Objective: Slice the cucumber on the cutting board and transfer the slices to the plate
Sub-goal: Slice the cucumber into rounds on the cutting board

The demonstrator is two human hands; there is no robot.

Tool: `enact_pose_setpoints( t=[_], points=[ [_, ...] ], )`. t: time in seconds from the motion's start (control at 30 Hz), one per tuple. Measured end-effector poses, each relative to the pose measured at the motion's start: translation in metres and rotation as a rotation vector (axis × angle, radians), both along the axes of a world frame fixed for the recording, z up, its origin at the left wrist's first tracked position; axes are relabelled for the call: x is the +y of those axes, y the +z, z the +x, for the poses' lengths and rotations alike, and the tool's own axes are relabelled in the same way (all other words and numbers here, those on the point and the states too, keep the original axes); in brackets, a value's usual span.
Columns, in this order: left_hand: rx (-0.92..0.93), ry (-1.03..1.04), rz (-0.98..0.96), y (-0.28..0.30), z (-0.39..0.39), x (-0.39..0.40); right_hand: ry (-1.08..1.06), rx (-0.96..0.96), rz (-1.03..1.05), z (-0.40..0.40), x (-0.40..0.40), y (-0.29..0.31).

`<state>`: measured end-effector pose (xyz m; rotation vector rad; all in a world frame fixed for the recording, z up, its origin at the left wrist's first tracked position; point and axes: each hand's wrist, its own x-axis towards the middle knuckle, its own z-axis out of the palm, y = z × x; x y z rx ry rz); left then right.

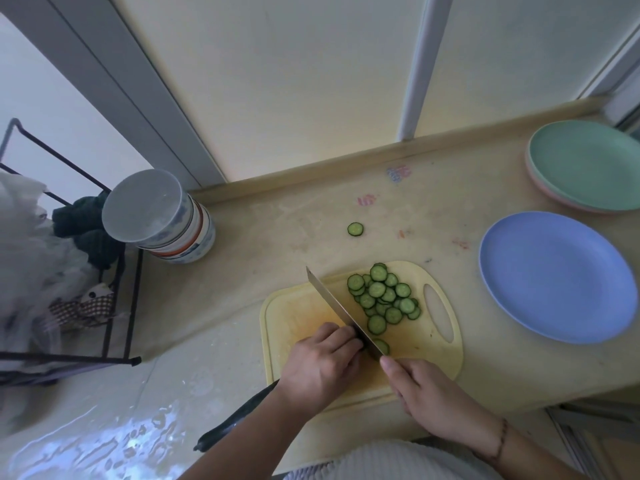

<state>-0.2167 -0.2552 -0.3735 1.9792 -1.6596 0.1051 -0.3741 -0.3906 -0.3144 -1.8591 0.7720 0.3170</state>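
Right now the left hand's fingers (341,337) are curling down over the cucumber (239,419) at the near-left part of the cutting board (294,313), knuckles lying against the flat of the knife blade (337,306). The left hand (320,365) is covering the cut end completely, while the dark uncut length is sticking out under the wrist, past the board's near-left corner and over the counter's front edge. The right hand (426,393) is wrapping around the knife handle, which is hidden inside the grip, with the thumb lying forward toward the blade's heel. The blade is slanting from that hand toward the far-left, its tip hanging over the board's far edge.

Just right of the blade, one slice (381,346) is lying by the heel, and a pile of cut slices (382,299) is lying overlapped in the board's far-right part, beside the oval handle slot (438,311). A single stray slice (355,229) is lying off the board on the bare counter (277,237), toward the back edge.

The blue plate (554,275) is sitting on the counter to the right of the board, apart from it, holding no slices. Behind it, in the far-right corner, a green plate (585,164) is resting on a pink one. At the counter's far-left, a stack of bowls (173,223) with a clear lid is standing beside a black wire rack (117,306) holding cloths and white plastic.
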Motion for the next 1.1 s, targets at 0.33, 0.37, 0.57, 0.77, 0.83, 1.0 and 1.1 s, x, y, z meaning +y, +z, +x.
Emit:
enact_pose_setpoints(
  t=[0.33, 0.37, 0.57, 0.77, 0.83, 1.0, 1.1],
  points=[
    [0.017, 0.017, 0.012, 0.005, 0.000, 0.000, -0.095, 0.012, 0.230, 0.001, -0.009, 0.010],
    [0.020, 0.016, 0.014, 0.006, 0.001, 0.000, -0.095, 0.002, 0.235, 0.001, -0.009, 0.012],
    [0.028, 0.016, 0.006, 0.005, 0.001, -0.001, -0.062, -0.030, 0.306, -0.005, -0.006, 0.029],
    [0.028, 0.007, 0.015, 0.004, 0.002, 0.000, -0.027, -0.023, 0.234, -0.012, -0.004, 0.032],
    [0.033, 0.006, 0.018, 0.004, 0.002, 0.000, -0.015, -0.032, 0.209, -0.012, -0.003, 0.032],
    [0.037, 0.004, 0.005, 0.004, 0.003, -0.001, -0.016, -0.033, 0.172, -0.009, -0.001, 0.024],
    [0.031, 0.005, -0.005, 0.004, 0.003, -0.002, -0.017, -0.039, 0.148, -0.004, 0.001, 0.012]
  ],
)
